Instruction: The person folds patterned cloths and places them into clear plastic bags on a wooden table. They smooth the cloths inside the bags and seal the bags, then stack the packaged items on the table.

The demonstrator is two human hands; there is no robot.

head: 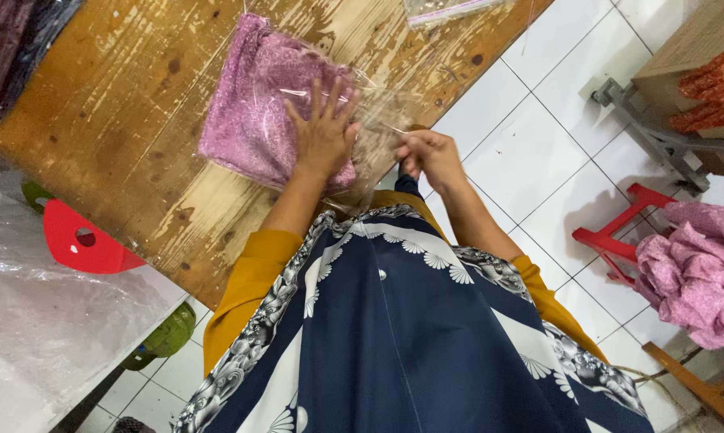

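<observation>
1. Left hand [323,132] lies flat, fingers spread, palm down on a folded pink cloth [257,104] — pressing it, not gripping.
2. The cloth sits inside a clear plastic bag [378,120] on a worn wooden table [121,120], near the table's edge closest to the person.
3. Right hand [430,154] is at the bag's open end, just off the table edge; fingers curled and pinched, apparently on the plastic film — the contact itself is hard to make out.
4. The hands are near each other, not touching.
5. Surroundings: red plastic stool [618,232] on white floor tiles; heap of pink fabric [699,273] at right; red plastic piece [81,240] at left.
</observation>
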